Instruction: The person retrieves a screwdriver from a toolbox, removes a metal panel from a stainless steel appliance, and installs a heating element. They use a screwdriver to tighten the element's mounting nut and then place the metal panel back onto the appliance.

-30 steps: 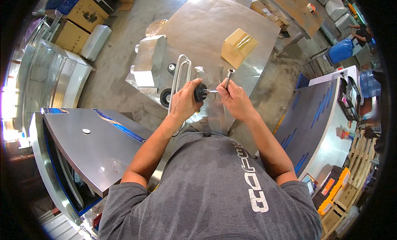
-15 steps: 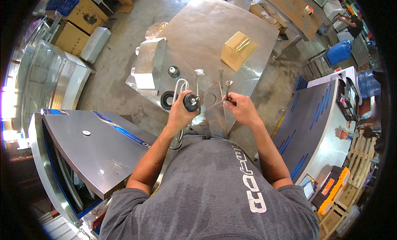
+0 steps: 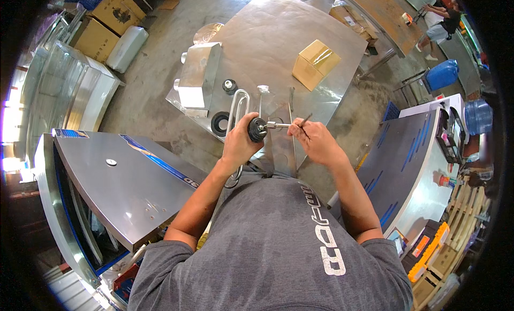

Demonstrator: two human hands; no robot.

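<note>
My left hand (image 3: 239,144) is wrapped round a heating element (image 3: 232,130), a bent loop of metal tube with a round black base (image 3: 257,129) facing right. In my right hand (image 3: 317,142) is a socket wrench (image 3: 280,125), its socket end at the middle of the black base; whether it sits fully on the fitting there I cannot tell. Beyond my hands on the metal table (image 3: 257,32) stand a small black round fitting (image 3: 229,86) and a black ring (image 3: 219,123). Two thin rod-like pieces lie farther right.
A bent sheet-metal housing (image 3: 199,78) is on the table's left side, a cardboard box (image 3: 316,65) on its right. Steel-topped units (image 3: 118,177) flank me. A blue jug (image 3: 441,74) is at the right; a person (image 3: 444,24) is at the far right.
The socket wrench has swung from upright to level, its socket now against the black base. My left hand has turned the base to face right.
</note>
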